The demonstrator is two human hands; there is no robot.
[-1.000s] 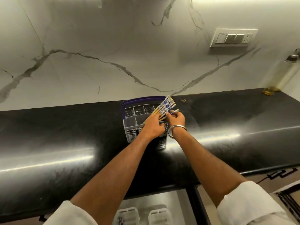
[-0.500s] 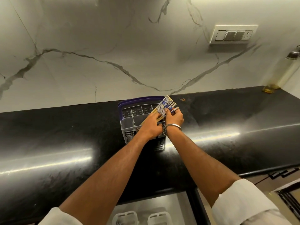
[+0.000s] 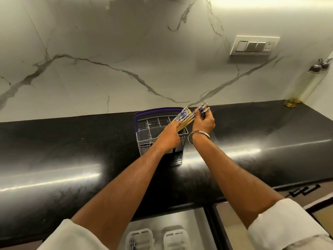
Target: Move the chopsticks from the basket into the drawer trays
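Both hands (image 3: 170, 135) (image 3: 203, 121) hide the chopsticks' (image 3: 183, 117) lower ends.

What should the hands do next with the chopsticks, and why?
Probably lift them clear of the basket and carry them down to the drawer trays. The left hand grips a bundle of chopsticks over the basket, the right hand pinches a few more, and the trays sit open below.

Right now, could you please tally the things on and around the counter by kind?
Baskets: 1
Chopstick bundles: 2, left hand's, right hand's
Drawer trays: 2
Switch plates: 1
Bangles: 1
Total: 7
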